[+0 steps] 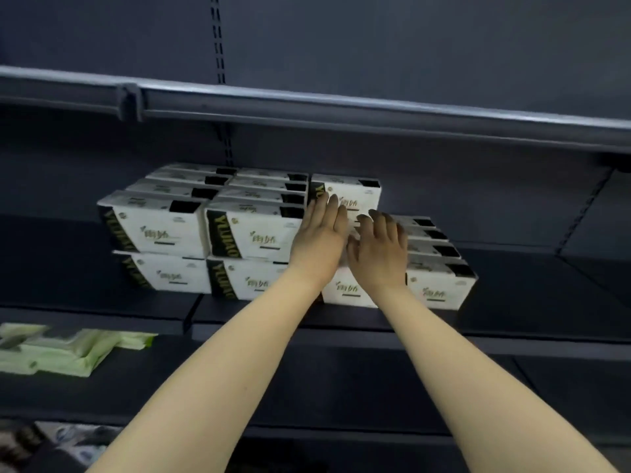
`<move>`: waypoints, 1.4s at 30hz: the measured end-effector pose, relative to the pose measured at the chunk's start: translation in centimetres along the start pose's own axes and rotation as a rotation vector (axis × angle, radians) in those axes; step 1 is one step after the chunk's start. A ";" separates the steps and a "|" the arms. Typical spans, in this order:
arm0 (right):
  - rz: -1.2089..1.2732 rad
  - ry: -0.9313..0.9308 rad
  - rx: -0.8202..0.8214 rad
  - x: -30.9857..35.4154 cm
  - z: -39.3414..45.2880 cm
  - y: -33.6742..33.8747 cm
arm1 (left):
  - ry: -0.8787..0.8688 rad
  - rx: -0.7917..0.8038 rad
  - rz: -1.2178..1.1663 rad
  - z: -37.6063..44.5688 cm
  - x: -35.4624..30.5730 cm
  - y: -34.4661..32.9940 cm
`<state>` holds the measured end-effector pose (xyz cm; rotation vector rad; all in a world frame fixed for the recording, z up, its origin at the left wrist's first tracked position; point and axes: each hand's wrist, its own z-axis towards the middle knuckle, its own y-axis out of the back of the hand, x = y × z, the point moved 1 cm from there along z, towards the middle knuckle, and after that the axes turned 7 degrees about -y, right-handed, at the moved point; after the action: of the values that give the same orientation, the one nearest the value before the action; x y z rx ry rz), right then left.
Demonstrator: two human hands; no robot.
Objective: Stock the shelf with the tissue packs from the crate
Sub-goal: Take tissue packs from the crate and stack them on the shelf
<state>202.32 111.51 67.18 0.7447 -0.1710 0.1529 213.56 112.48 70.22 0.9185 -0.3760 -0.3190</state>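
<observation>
Placement step, by the look of it: left hand and right hand, fingers straight, pressing white plastic-wrapped tissue pack back onto second tier mid-way along dark metal shelf; next, likely squaring with neighbours, crate unseen.

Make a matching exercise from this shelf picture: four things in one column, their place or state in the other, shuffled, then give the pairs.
1. white tissue pack with black side band
2. pale green soft packs
3. left hand
4. right hand

A. lower shelf, far left
B. flat, fingers straight, against the pack's front
C. fingers loosely bent, beside the other hand
D. upper layer, third column

Pairs: 1-D, 2-A, 3-B, 4-C
</observation>
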 end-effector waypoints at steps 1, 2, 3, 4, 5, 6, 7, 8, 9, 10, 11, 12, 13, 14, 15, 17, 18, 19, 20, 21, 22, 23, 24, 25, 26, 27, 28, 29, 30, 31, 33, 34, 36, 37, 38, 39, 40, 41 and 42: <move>-0.023 -0.006 -0.020 0.9 -1.3 0.3 | -0.016 -0.066 -0.010 -1.5 0.6 0.4; -0.058 -0.014 -0.033 1.8 -2.6 0.6 | -0.034 -0.100 -0.013 -3.1 1.2 0.6; -0.096 -0.028 -0.039 2.9 -4.1 1.0 | -0.044 -0.102 -0.014 -4.9 1.8 0.9; -0.127 -0.043 -0.041 4.0 -5.6 1.3 | -0.061 -0.106 -0.022 -6.7 2.5 1.2; -0.144 -0.057 -0.039 5.2 -7.1 1.6 | -0.079 -0.129 -0.035 -8.6 3.2 1.6; -0.147 -0.069 -0.034 6.6 -8.7 1.8 | -0.096 -0.144 -0.054 -10.4 4.0 2.0; -0.138 -0.077 -0.023 7.9 -10.2 2.0 | -0.113 -0.141 -0.078 -12.2 4.8 2.0; -0.121 -0.083 -0.007 9.4 -11.8 2.1 | -0.123 -0.127 -0.096 -14.0 5.6 2.1; -0.099 -0.087 0.014 10.8 -13.2 2.0 | -0.134 -0.108 -0.115 -15.9 6.4 2.2; -0.077 -0.087 0.039 12.2 -14.6 2.0 | -0.125 -0.085 -0.127 -17.7 7.1 2.3; -0.059 -0.083 0.068 13.6 -16.0 1.9 | -0.110 -0.060 -0.135 -19.5 7.8 2.3; -0.044 -0.073 0.100 14.9 -17.4 1.7 | -0.083 -0.026 -0.138 -21.3 8.5 2.5; -0.028 -0.059 0.132 16.2 -18.7 1.5 | -0.058 0.010 -0.144 -23.1 9.2 2.6; -0.011 -0.044 0.168 17.4 -20.1 1.3 | -0.030 0.058 -0.148 -25.0 9.9 2.7; 0.006 -0.028 0.206 18.5 -21.4 1.1 | -0.001 0.130 -0.146 -27.0 10.6 2.6; 0.035 0.005 0.277 20.7 -24.3 0.5 | 0.063 0.272 -0.138 -31.0 11.9 2.1; 0.047 0.020 0.304 21.6 -25.7 0.3 | 0.094 0.316 -0.132 -33.1 12.4 1.8; 0.057 0.035 0.335 22.5 -27.1 0.0 | 0.122 0.356 -0.126 -35.0 12.9 1.6; 0.067 0.048 0.372 23.2 -28.5 -0.3 | 0.145 0.397 -0.120 -36.8 13.2 1.4; 0.080 0.061 0.414 23.9 -29.8 -0.6 | 0.169 0.433 -0.117 -38.4 13.5 1.2; 0.094 0.077 0.450 24.5 -31.0 -0.9 | 0.198 0.456 -0.121 -39.8 13.8 1.0; 0.104 0.091 0.490 25.1 -32.1 -1.2 | 0.235 0.477 -0.128 -41.1 14.1 0.8; 0.108 0.104 0.533 25.6 -33.1 -1.5 | 0.272 0.496 -0.135 -42.3 14.4 0.7; 0.111 0.118 0.573 26.1 -34.0 -1.8 | 0.305 0.520 -0.134 -43.4 14.6 0.6; 0.116 0.136 0.603 26.6 -34.7 -2.1 | 0.327 0.540 -0.126 -44.4 14.8 0.6; 0.121 0.155 0.625 27.1 -35.2 -2.4 | 0.344 0.562 -0.114 -45.4 15.0 0.6; 0.125 0.170 0.652 27.7 -35.8 -2.7 | 0.365 0.575 -0.108 -46.3 15.3 0.6; 0.127 0.180 0.685 28.3 -36.3 -3.0 | 0.393 0.580 -0.105 -47.1 15.7 0.7; 0.127 0.190 0.716 28.9 -36.8 -3.2 | 0.422 0.583 -0.099 -47.9 16.1 0.8; 0.126 0.206 0.741 29.6 -37.2 -3.4 | 0.448 0.586 -0.090 -48.6 16.7 1.0; 0.129 0.260 0.787 31.4 -37.9 -3.6 | 0.500 0.598 -0.073 -50.3 18.0 1.5; 0.130 0.291 0.806 32.4 -38.3 -3.8 | 0.528 0.605 -0.063 -51.3 18.7 1.7; 0.123 0.340 0.839 34.8 -39.3 -4.1 | 0.588 0.620 -0.055 -53.5 20.3 2.5; 0.119 0.365 0.857 36.2 -39.8 -4.3 | 0.618 0.631 -0.052 -54.8 21.2 2.9; 0.121 0.387 0.869 37.7 -40.4 -4.6 | 0.644 0.644 -0.047 -56.1 22.2 3.2; 0.125 0.405 0.887 39.4 -41.1 -4.8 | 0.667 0.658 -0.038 -57.5 23.3 3.6; 0.128 0.422 0.907 41.1 -41.8 -5.0 | 0.688 0.670 -0.031 -58.9 24.4 3.8; 0.129 0.440 0.933 42.8 -42.5 -5.2 | 0.709 0.680 -0.029 -60.4 25.6 4.0; 0.127 0.457 0.959 44.6 -43.2 -5.4 | 0.730 0.691 -0.031 -61.8 26.8 4.3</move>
<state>251.16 140.59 41.68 1.6253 0.3225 0.5405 265.40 147.24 44.44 1.6366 0.2299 0.1500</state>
